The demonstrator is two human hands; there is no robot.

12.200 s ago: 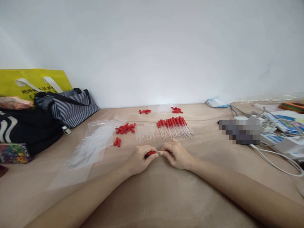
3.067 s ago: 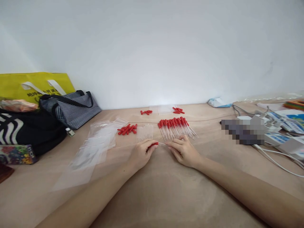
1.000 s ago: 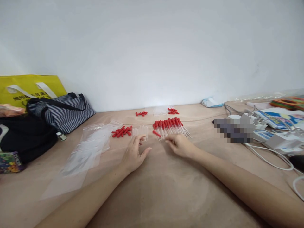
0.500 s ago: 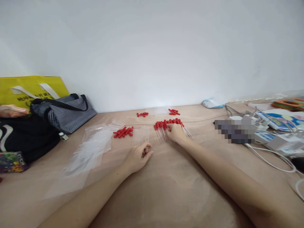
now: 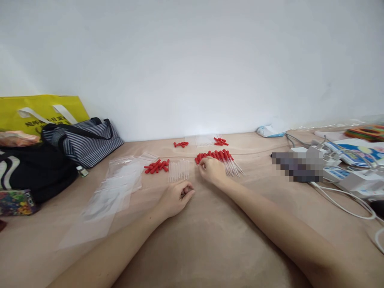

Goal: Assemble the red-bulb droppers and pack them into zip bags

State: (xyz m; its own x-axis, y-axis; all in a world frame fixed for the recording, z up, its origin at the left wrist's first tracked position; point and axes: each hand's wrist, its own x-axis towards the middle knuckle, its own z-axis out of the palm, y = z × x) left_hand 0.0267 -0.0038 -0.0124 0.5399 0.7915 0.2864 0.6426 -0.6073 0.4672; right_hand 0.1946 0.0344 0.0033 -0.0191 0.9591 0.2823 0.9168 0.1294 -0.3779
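A: Fingers first: your right hand (image 5: 211, 170) is curled, thumb and forefinger close together at the left end of the red-capped tubes (image 5: 227, 158)!

B: Pinching one?

A: Can't tell! That row fans out mid-table, red ends toward the table's (image 5: 210, 248) far edge.

B: And your left hand (image 5: 177, 198): fingers loosely curled, thumb near them; whether they press together, I can't tell. It's just nearside of the clear tubes (image 5: 179, 171).

A: Left of those, your heaped red bulbs (image 5: 157, 166), then plastic bags (image 5: 111, 192) slanting toward the near left corner.

B: White chargers (image 5: 366, 184) crowd the right!
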